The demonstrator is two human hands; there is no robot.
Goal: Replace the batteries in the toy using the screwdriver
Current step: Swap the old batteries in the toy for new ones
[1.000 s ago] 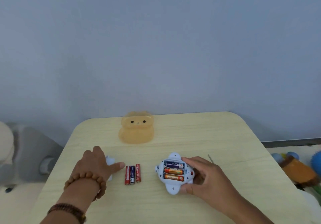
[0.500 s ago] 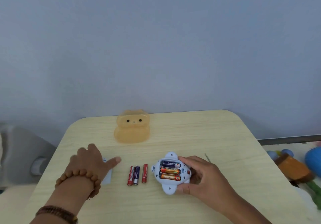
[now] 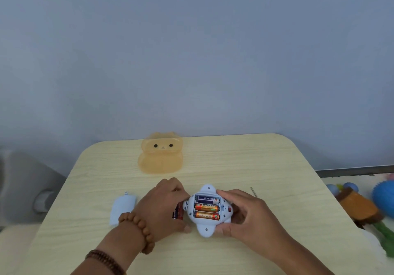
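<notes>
A pale wood-grain table (image 3: pixel 266 168) with rounded corners meets a plain grey-blue wall (image 3: pixel 191 61). On it lies a smooth light-blue plastic toy (image 3: pixel 206 230), belly up, with three cylindrical batteries (image 3: pixel 206 208) in its open bay. The right hand (image 3: pixel 251 217) grips its right side. The left hand (image 3: pixel 164 208) curls over loose red batteries (image 3: pixel 179 212) just left of the toy; whether it holds them I cannot tell. Farther left lies a pale-blue plastic cover (image 3: pixel 123 207) and behind the toy a translucent orange bear-shaped box (image 3: pixel 160 157).

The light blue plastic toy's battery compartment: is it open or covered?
Open. The light blue plastic toy shows three batteries exposed in its slots; the pale blue plastic cover lies apart on the wooden table.
</notes>
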